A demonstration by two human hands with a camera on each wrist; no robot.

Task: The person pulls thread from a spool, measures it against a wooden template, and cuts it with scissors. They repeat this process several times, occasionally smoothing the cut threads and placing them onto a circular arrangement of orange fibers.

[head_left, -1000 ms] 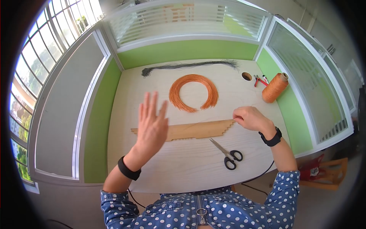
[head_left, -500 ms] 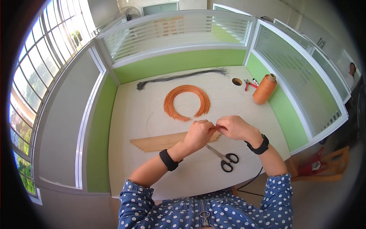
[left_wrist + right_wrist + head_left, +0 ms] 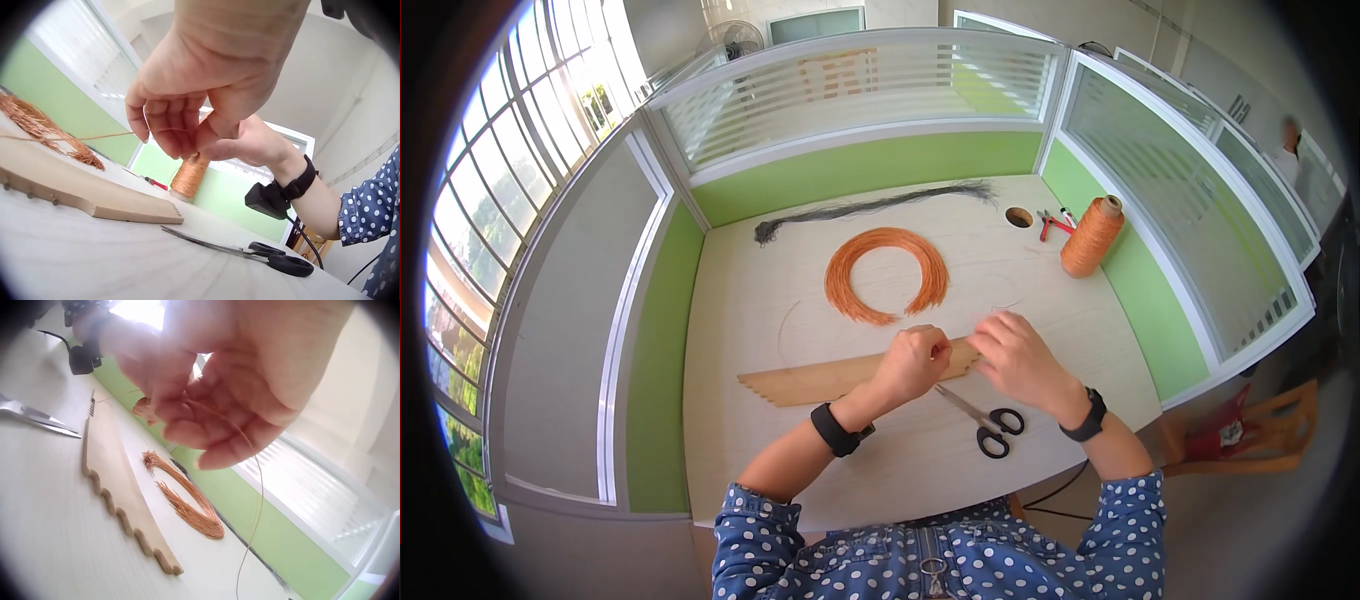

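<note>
Orange thread (image 3: 94, 136) pinched in left grip (image 3: 915, 362) and right grip (image 3: 1010, 355), above wooden board (image 3: 820, 380).

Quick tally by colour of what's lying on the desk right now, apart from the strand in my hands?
Orange: 2, thread coil and thread spool
Black: 2, fibre bundle and scissors
Tan wood: 1, notched board
Red: 1, pliers
Total: 6
</note>
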